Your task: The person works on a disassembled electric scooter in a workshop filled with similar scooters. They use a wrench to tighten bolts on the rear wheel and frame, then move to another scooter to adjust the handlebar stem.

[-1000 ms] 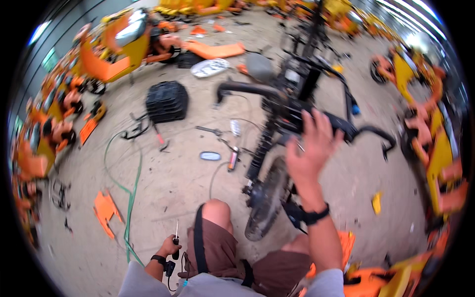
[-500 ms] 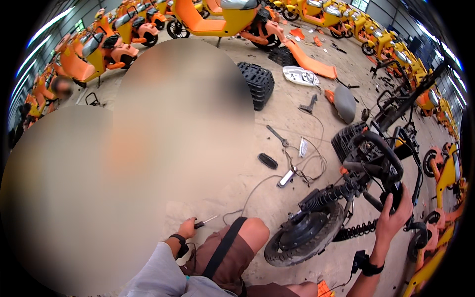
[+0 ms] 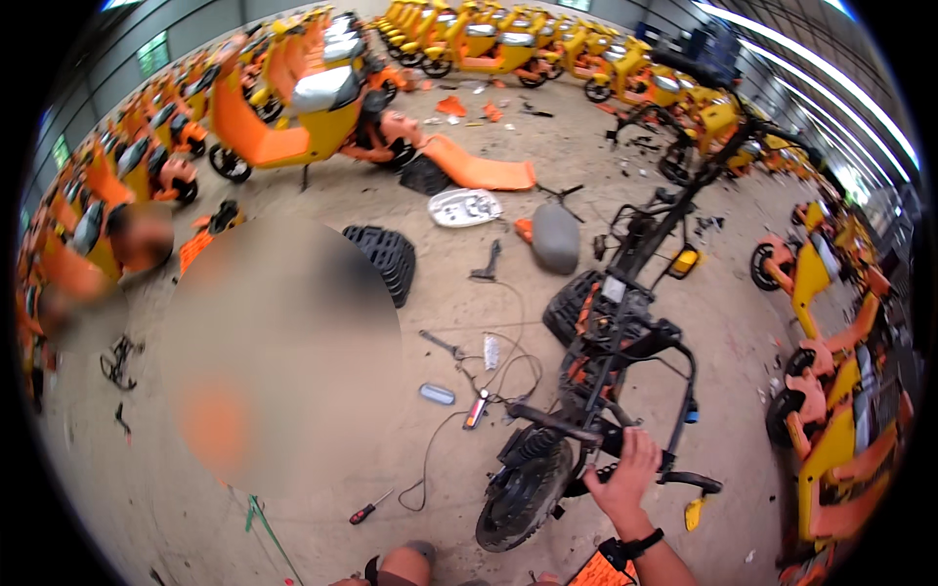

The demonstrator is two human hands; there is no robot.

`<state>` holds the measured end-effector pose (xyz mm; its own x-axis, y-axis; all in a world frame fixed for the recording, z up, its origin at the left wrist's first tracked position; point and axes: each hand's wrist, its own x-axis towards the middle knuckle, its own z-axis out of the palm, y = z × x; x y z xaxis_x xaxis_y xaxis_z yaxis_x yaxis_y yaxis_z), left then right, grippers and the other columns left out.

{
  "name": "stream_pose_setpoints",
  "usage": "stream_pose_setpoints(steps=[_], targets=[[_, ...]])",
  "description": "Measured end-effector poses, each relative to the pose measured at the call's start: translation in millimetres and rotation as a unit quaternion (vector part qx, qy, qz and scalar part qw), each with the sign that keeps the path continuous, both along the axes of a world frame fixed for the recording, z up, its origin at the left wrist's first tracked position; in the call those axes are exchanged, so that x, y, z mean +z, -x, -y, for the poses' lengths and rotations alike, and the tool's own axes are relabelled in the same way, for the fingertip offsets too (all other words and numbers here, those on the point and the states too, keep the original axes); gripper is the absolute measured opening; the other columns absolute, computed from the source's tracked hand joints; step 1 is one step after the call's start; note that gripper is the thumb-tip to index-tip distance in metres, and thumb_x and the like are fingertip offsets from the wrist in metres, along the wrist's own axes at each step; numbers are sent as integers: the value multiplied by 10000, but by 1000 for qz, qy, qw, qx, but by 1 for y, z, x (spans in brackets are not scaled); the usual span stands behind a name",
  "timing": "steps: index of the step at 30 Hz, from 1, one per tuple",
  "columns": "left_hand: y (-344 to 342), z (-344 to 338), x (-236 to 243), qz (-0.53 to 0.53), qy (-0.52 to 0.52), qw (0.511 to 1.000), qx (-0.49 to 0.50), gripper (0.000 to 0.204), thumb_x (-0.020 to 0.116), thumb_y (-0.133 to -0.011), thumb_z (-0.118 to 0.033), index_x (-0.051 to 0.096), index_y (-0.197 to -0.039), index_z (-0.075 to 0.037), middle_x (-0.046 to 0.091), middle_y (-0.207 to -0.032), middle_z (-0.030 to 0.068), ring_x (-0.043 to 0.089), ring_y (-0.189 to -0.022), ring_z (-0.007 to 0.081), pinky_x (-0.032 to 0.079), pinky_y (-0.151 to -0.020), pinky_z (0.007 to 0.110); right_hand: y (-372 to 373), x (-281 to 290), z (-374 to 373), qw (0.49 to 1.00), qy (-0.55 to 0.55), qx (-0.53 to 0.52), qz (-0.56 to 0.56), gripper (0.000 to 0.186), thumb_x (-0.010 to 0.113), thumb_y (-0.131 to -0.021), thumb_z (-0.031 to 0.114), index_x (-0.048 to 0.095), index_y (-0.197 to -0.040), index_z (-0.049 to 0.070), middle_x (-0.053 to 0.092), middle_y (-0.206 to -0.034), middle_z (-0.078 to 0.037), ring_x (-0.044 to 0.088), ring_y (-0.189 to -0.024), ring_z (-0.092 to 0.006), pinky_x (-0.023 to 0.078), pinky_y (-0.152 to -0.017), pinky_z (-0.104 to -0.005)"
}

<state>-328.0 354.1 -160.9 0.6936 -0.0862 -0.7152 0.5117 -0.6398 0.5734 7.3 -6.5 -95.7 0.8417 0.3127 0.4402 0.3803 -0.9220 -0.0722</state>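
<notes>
A stripped black scooter frame [image 3: 625, 342] stands tilted to the right of me, its rear wheel [image 3: 525, 498] toward me. My right hand [image 3: 630, 477] has its fingers bent over a black part at the rear of the frame, beside the curved grab bar. A dark band with a small device circles that wrist. My left hand is out of view. On the floor ahead lies a screwdriver [image 3: 364, 512] with a red and black handle. Further off are an adjustable wrench [image 3: 442, 344], a small oblong case [image 3: 437, 394] and a power strip [image 3: 477, 410] with a looping cable.
A grey seat [image 3: 556, 239], a white tray-like part [image 3: 464, 208], a black crate [image 3: 383, 264] and a long orange panel [image 3: 479, 166] lie beyond. Rows of yellow and orange scooters [image 3: 293, 117] line the hall. An orange slatted piece [image 3: 601, 571] lies near my right forearm. A blurred area covers the left.
The screwdriver, earlier in my left hand, now lies on the floor, and that hand has left the view. The view has shifted; my right hand stays at the frame's rear.
</notes>
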Motion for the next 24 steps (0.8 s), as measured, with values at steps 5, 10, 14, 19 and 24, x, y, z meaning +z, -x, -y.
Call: stream_pose_setpoints(steps=[5,10,14,19,24], targets=[[5,21,42,-103,49,989,-92,651,693,-650,-557,632,-959,12,646,-855,206,622,-815,341,489,-715,408,-1,51,-8,990,26,24,-136,928,738,-590,343,294,-1325,-9,335,-1318,-182,276,-1268,-346,184,-1051,-493],[26,10,100,-62,117,991,-16,594,665,-698,-524,640,-902,33,643,-771,169,600,-668,256,478,-599,370,13,74,-1,963,55,-60,-256,863,675,-674,316,256,-1375,38,284,-1397,-181,223,-1324,-333,174,-1067,-501],[76,-44,84,-121,37,991,40,373,649,-753,-341,617,-859,15,624,-700,113,554,-528,173,446,-465,313,30,122,-34,920,-14,-93,-381,736,604,-751,329,288,-1371,89,298,-1387,-214,332,-1252,-369,321,-983,-483],[125,-90,126,-184,120,956,193,292,621,-767,-175,550,-942,48,607,-705,113,577,-547,182,461,-438,275,146,130,-30,845,-188,-4,-501,493,530,-801,363,498,-1221,107,624,-971,-197,576,-931,-380,457,-830,-436],[174,-106,128,-216,198,878,379,107,585,-765,-103,628,-788,-7,530,-598,27,413,-437,96,254,-342,220,309,110,69,794,-230,-146,-543,444,581,-768,328,582,-1111,47,636,-991,-175,613,-928,-308,482,-802,-375]])
